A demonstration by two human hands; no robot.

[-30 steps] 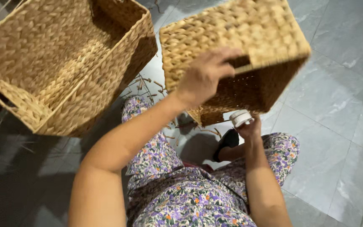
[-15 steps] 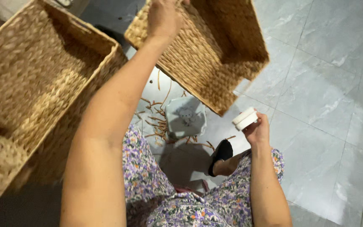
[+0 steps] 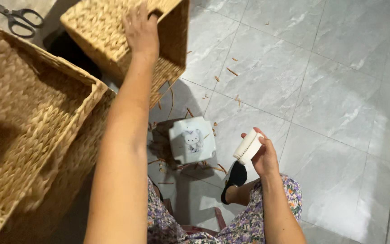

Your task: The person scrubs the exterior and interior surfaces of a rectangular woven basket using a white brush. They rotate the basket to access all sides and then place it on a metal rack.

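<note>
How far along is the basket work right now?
Done: trimmed fibre scraps litter the floor tiles, and the scissors lie set aside. In hand: the left hand grips the smaller woven basket; the right hand holds a white roll. Left: scraps unswept; large basket untouched.

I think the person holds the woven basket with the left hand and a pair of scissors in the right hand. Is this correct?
Not quite. The head view shows the right hand holding a small white ribbed cup-like thing, not scissors. The scissors lie apart at the upper left, untouched. The rest stands: the left hand grips the woven basket.
</note>
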